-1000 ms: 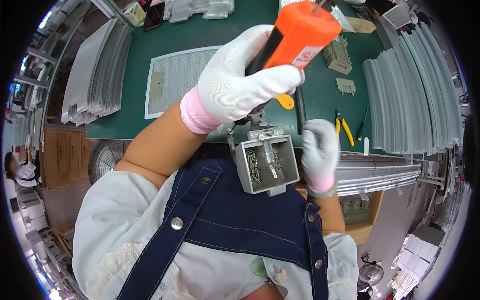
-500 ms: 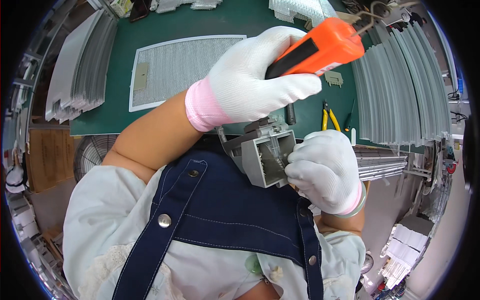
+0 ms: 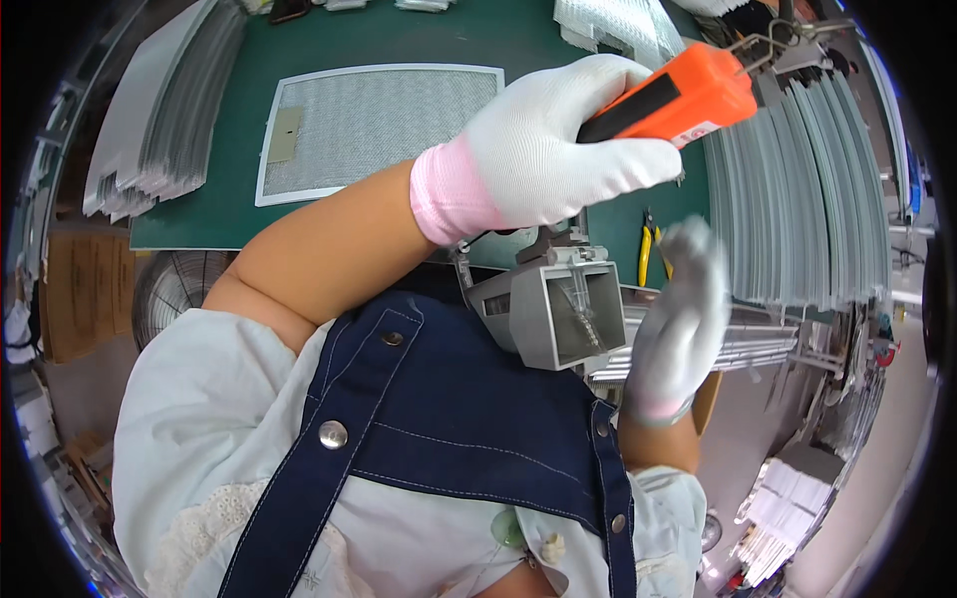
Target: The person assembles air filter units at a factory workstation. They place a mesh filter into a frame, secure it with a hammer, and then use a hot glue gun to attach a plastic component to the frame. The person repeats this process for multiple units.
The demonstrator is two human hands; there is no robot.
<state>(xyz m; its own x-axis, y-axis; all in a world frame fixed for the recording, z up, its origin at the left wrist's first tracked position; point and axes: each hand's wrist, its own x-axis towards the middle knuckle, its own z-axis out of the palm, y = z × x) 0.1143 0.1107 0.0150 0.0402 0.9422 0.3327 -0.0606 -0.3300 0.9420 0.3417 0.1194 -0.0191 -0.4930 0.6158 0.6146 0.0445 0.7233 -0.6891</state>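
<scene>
My left hand (image 3: 558, 149), in a white glove with a pink cuff, is shut on an orange and black power tool (image 3: 678, 100) held above the green table (image 3: 329, 40). Just below it, in front of my chest, is a grey open box (image 3: 563, 314) with screws inside. My right hand (image 3: 683, 309), also gloved, is next to the box's right side. It is blurred by motion, so I cannot tell whether it holds anything.
A framed metal mesh panel (image 3: 379, 125) lies on the table. Stacks of grey metal strips stand at the left (image 3: 150, 120) and at the right (image 3: 797, 199). Yellow-handled pliers (image 3: 646, 254) lie near the right stack. A fan (image 3: 174, 289) and cardboard (image 3: 70, 299) sit below the table at the left.
My right hand has come off the grey box and moved to its right. My left hand with the orange tool stays above the box.
</scene>
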